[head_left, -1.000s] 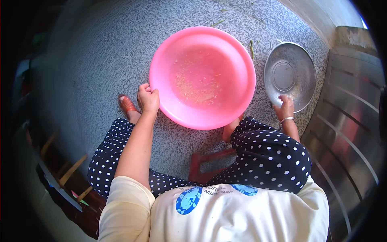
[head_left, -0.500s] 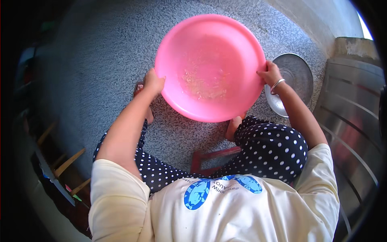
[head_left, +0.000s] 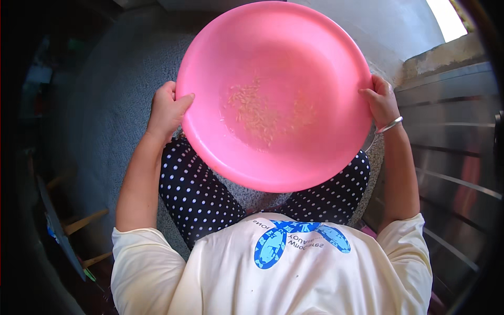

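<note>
A wide pink plastic basin point(head_left: 273, 178) is held up in front of me above my thighs, its inside facing me. My left hand point(head_left: 169, 111) grips the rim at the left side, thumb over the edge. On the opposite side my right hand point(head_left: 384, 103), with a silver bangle at its wrist, pinches the rim the same way. Small pale grains point(head_left: 252, 113), like rice, lie scattered over the bottom of the basin in loose patches. Most of the fingers of both hands are hidden behind the rim.
Speckled grey floor point(head_left: 128, 100) stretches to the left. A grey panel with metal bars point(head_left: 451, 152) stands close on my right, below a ledge point(head_left: 446, 55). Wooden legs point(head_left: 86, 221) of some furniture show at lower left. The basin covers nearly all of a round metal dish.
The basin has come up and closer to me, with both hands still on its rim. My legs have drawn together beneath it. The grains have shifted into patches.
</note>
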Demonstrator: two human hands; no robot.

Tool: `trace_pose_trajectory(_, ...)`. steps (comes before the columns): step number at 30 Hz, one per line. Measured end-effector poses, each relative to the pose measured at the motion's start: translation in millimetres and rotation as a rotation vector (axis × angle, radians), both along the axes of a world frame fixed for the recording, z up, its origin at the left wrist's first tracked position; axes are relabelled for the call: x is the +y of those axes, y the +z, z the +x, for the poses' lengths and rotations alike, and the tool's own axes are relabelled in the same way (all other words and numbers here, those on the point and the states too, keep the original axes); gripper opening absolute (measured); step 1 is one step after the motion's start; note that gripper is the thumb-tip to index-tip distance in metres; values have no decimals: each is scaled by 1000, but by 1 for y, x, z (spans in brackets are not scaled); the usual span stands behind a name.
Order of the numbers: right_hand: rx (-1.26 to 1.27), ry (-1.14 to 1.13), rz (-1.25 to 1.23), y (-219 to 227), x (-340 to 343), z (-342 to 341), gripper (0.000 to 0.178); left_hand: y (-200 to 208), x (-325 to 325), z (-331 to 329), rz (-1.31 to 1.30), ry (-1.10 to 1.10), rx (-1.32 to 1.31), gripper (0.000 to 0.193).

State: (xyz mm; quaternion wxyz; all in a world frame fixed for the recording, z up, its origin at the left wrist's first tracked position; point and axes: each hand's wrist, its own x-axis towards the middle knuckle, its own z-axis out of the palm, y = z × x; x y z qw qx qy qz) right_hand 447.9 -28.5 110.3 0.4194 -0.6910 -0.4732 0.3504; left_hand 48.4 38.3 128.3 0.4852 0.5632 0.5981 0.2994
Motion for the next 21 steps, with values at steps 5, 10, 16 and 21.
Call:
trace_pose_trajectory(5,-186,-90,68,4,-31,-7,20,14,-14,-5,148,-18,149,17)
trace_pose_trajectory(10,-338,-104,-31,13,-57,-22,22,17,-35,-9,82,-75,87,17)
trace_pose_trajectory(16,-695,-138,-43,9,-72,-34,30,2,-56,-19,167,-129,234,25)
trace_pose_trajectory(21,-834,-163,-40,10,-81,-41,29,-10,-75,-21,250,-142,378,26)
